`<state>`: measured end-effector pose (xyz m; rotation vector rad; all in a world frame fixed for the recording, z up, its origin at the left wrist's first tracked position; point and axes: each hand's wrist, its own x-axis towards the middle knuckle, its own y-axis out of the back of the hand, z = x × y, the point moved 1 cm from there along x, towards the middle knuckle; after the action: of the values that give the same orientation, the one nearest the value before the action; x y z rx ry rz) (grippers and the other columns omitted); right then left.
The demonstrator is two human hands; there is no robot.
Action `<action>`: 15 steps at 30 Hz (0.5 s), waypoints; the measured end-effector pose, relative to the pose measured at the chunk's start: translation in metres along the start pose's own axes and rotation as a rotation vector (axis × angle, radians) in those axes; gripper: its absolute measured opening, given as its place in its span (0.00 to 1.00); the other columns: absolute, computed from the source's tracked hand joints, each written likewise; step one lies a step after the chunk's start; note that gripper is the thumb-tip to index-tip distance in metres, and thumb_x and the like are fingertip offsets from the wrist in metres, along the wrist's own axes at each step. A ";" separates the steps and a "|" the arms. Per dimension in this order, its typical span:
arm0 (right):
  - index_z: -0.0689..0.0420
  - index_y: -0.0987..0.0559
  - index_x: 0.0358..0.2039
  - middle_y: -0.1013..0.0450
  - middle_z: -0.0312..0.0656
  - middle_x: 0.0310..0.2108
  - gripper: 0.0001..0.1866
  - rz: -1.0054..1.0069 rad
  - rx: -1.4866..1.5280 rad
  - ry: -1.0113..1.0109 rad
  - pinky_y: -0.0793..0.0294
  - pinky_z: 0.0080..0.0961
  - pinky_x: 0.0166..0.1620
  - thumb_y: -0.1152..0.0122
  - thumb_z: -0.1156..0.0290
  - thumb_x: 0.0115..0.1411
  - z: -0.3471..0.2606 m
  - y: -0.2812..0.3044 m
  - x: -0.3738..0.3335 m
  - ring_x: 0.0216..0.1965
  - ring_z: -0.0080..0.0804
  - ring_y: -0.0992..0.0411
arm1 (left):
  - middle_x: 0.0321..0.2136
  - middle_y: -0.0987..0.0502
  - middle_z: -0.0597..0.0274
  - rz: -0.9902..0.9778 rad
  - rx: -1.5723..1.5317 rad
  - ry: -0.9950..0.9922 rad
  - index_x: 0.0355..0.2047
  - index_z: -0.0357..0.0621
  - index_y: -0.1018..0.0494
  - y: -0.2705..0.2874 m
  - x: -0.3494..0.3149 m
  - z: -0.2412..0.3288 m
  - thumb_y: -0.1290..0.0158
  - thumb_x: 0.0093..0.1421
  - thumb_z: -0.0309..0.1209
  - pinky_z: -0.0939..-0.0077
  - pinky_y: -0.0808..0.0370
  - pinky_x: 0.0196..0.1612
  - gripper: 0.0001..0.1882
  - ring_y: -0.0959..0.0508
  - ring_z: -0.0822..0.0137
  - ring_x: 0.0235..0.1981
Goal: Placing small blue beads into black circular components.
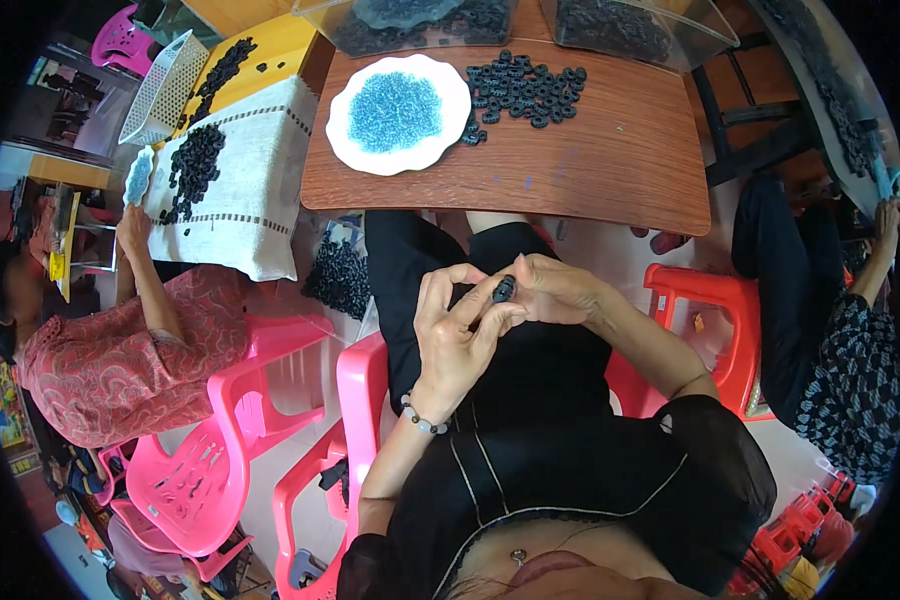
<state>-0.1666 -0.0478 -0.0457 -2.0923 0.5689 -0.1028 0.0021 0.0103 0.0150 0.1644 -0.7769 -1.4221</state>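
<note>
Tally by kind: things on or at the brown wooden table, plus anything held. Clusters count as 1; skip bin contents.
White scalloped plate: 1
Small translucent blue beads, clustered: 1
Loose black ridged pieces, clustered: 1
Clear plastic bins: 2
Black ridged oval piece held by left hand and right hand: 1
Total: 6

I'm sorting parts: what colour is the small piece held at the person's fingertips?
The small piece is black, best seen in the head view.
</note>
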 end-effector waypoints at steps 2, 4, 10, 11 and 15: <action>0.63 0.21 0.45 0.24 0.42 0.39 0.36 -0.009 -0.011 -0.018 0.25 0.32 0.49 0.53 0.37 0.66 0.002 0.007 0.002 0.43 0.34 0.25 | 0.36 0.25 0.60 -0.004 0.032 0.010 0.40 0.44 0.16 0.000 -0.001 -0.003 0.31 0.46 0.32 0.66 0.27 0.39 0.19 0.27 0.58 0.37; 0.62 0.21 0.44 0.25 0.41 0.37 0.39 -0.019 -0.023 -0.037 0.26 0.31 0.49 0.58 0.33 0.65 0.000 0.006 0.003 0.42 0.34 0.25 | 0.36 0.25 0.60 0.003 0.044 0.012 0.40 0.44 0.16 0.000 -0.002 -0.006 0.31 0.46 0.33 0.66 0.28 0.39 0.19 0.27 0.58 0.37; 0.61 0.21 0.44 0.25 0.39 0.35 0.47 0.104 -0.087 -0.117 0.26 0.28 0.46 0.66 0.26 0.63 -0.003 0.006 0.003 0.40 0.31 0.26 | 0.36 0.25 0.61 0.024 0.072 0.028 0.39 0.44 0.16 -0.001 -0.003 -0.009 0.30 0.45 0.35 0.66 0.28 0.39 0.19 0.27 0.59 0.37; 0.61 0.20 0.44 0.25 0.40 0.36 0.46 0.125 -0.101 -0.127 0.25 0.28 0.46 0.66 0.27 0.64 -0.004 0.006 0.003 0.40 0.31 0.25 | 0.36 0.25 0.61 0.024 0.075 0.027 0.38 0.44 0.16 -0.001 -0.004 -0.010 0.30 0.45 0.35 0.66 0.28 0.39 0.19 0.27 0.59 0.37; 0.62 0.20 0.43 0.23 0.43 0.39 0.40 0.128 -0.088 -0.111 0.23 0.30 0.45 0.62 0.33 0.68 -0.005 0.002 0.002 0.41 0.32 0.25 | 0.36 0.25 0.61 0.026 0.058 0.050 0.38 0.44 0.16 -0.001 -0.005 -0.009 0.30 0.45 0.35 0.66 0.28 0.40 0.18 0.27 0.59 0.37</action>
<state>-0.1671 -0.0532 -0.0444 -2.1254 0.6477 0.1125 0.0067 0.0116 0.0057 0.2325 -0.7771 -1.3671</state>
